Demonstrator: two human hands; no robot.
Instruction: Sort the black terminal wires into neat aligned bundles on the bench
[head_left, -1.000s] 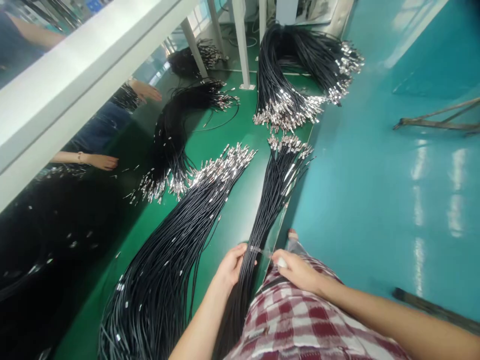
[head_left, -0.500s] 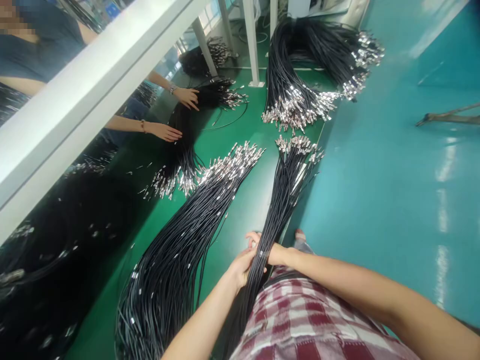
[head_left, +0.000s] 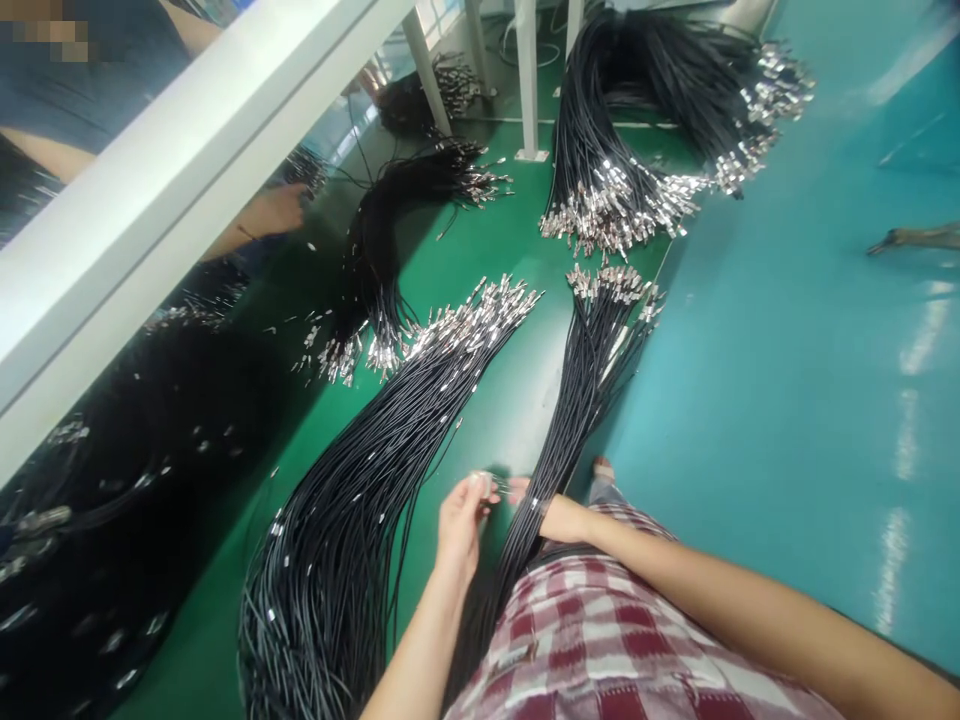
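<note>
A bundle of thin black cables with shiny metal ends runs down towards my body. My right hand is wrapped round it from behind, its fingertips showing on the bundle's left side. Just left of the bundle, my left hand is closed in a pinch on a small whitish piece that looks like clear tape. A thin clear strip spans the gap between it and my right fingertips. A glossy band shows round the cables near my right hand. To the left lies a larger cable bundle.
More cable bundles lie at the back right and under the frame. A pale metal beam crosses the upper left, with a post behind. A co-worker's hand is beyond the beam. Blue-green floor extends right.
My left hand has moved left, off the cable bundle, drawing out the clear strip. My right hand stays round the cables. The co-worker's hands have left the dark bundle. The view has shifted slightly.
</note>
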